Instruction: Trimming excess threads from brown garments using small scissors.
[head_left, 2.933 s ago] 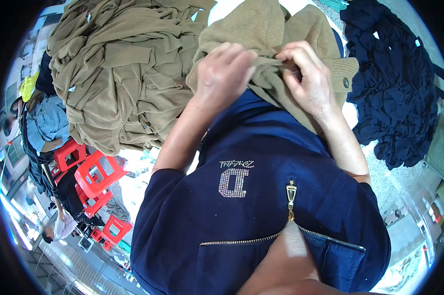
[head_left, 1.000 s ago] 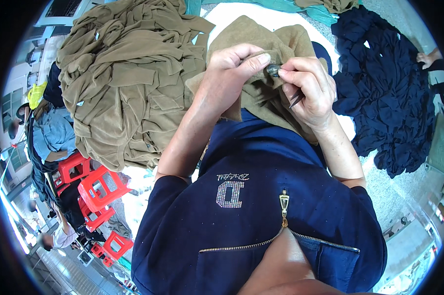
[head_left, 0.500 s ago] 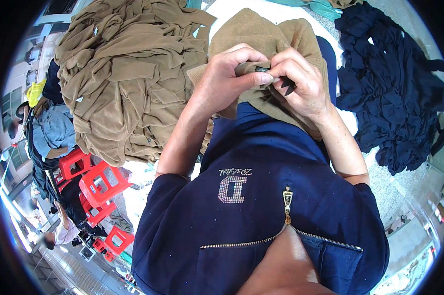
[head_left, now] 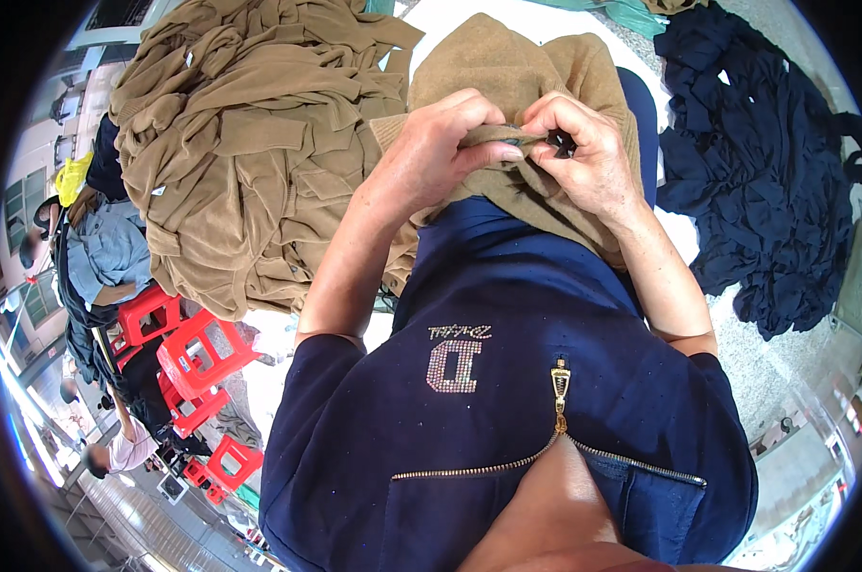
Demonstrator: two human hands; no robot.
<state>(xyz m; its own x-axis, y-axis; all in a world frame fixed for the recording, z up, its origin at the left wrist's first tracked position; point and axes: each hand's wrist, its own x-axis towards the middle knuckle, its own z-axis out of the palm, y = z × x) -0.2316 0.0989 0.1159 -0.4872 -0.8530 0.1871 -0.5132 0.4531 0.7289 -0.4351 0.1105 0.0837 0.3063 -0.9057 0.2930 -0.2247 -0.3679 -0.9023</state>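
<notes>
A brown knit garment (head_left: 483, 71) lies bunched across my lap. My left hand (head_left: 436, 143) is closed on a folded edge of it, thumb below and fingers on top. A small dark, shiny round piece, perhaps a button (head_left: 513, 142), shows by the left thumb tip. My right hand (head_left: 593, 162) pinches the same edge just to the right, its fingertips close to the left thumb. Tucked inside the right hand is a small black tool (head_left: 563, 143), mostly hidden by the fingers; its exact kind cannot be made out.
A big heap of brown knit garments (head_left: 250, 162) rises at my left. To the right lies a pile of dark navy garments (head_left: 760, 181). Red plastic stools (head_left: 202, 355) stand at the lower left, near a person in a pale top (head_left: 131, 445) and grey-blue clothing (head_left: 107, 250).
My right fingers have shifted up slightly and straightened along the garment's edge. The black tool has turned, with less of its pointed end showing. The left hand keeps its hold.
</notes>
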